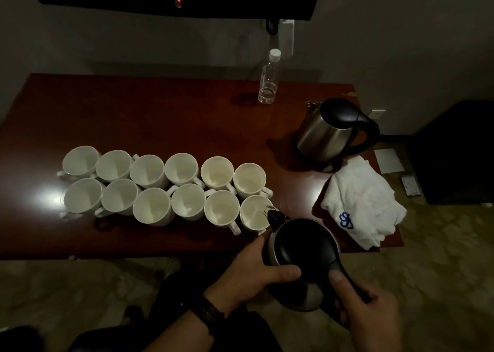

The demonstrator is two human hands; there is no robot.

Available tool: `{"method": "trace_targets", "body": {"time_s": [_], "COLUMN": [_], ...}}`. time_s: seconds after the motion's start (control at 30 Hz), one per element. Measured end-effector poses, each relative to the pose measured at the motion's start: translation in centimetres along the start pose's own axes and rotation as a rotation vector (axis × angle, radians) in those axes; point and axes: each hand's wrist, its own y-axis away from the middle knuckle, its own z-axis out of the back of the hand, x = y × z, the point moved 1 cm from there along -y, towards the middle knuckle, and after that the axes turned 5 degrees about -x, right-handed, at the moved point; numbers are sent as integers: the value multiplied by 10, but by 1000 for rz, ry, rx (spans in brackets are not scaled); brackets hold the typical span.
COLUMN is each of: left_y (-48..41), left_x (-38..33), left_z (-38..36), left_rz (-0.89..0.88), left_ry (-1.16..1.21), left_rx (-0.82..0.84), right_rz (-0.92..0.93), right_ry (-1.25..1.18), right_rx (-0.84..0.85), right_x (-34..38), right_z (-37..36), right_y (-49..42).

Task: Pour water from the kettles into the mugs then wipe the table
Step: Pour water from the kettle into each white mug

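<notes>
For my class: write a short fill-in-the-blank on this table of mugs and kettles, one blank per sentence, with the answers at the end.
The white mugs stand in two rows of ____ each.
The right hand grips the handle of the tilted kettle, whose spout is over the ____ mug of the near row.
The white cloth bears a ____ logo.
The clear plastic bottle has a ____ cap.
Missing words: six; rightmost; blue; white.

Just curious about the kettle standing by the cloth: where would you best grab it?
By the black handle of the standing kettle, from the right: it loops out from the body on that side, leaving a finger gap.
</notes>
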Motion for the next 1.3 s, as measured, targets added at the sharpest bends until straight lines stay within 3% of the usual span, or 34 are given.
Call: {"method": "trace_targets", "body": {"time_s": [0.73,1.3], "left_y": [-1,-3], "left_x": [3,0], "left_z": [5,5], "left_rz": [46,47], "left_ry": [90,141], "left_rx": [41,43], "right_rz": [151,221], "right_ry": [19,56], "right_rx": [92,62], "right_x": [-7,-2], "right_z": [-4,-5], "right_y": [1,1]}}
